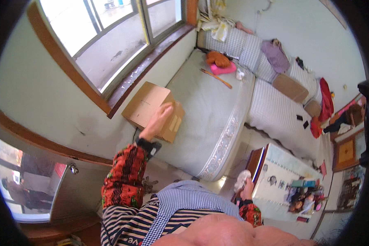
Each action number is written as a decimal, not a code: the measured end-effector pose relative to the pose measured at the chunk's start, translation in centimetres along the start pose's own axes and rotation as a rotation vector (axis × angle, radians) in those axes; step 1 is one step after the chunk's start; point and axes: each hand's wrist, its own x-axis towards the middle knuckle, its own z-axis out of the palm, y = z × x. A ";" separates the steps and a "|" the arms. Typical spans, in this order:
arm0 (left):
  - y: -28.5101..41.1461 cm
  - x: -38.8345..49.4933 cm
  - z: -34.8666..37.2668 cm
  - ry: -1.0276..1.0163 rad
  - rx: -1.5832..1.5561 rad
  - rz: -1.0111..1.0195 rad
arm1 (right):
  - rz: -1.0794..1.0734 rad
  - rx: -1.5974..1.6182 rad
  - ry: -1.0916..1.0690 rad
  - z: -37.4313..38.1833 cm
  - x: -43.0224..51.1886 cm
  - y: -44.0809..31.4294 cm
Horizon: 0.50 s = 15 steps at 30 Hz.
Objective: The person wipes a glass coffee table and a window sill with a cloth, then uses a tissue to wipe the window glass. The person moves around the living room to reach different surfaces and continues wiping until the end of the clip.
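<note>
My left hand point(161, 118) rests against the side of a cardboard box point(147, 100) near the window wall, at the corner of a pale mattress point(200, 104). The box has an open flap with strips of tape on its right side. Its fingers lie together over the box's edge; whether they grip it is not clear. At lower right my right hand point(247, 188) holds a bunched whitish cloth point(241, 180) low beside a table. Both forearms wear red patterned sleeve covers.
A wooden stick point(216, 78), an orange-brown bundle point(217, 59) and a pink cushion point(224, 68) lie on the mattress. A striped sofa point(276, 101) runs along the far wall. A glass-topped table point(273, 166) carries a pile of items. A window sill point(153, 61) juts above the box.
</note>
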 end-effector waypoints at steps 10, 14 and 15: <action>-5.9 -14.1 5.9 0.016 -0.325 -0.539 | 0.160 0.530 -0.540 17.1 6.9 -10.1; -6.7 -15.8 5.3 0.095 -0.339 -0.536 | 0.231 0.615 -0.714 21.6 8.8 -11.8; -6.6 -16.7 5.1 0.120 -0.372 -0.523 | 0.257 0.628 -0.728 22.1 8.9 -11.6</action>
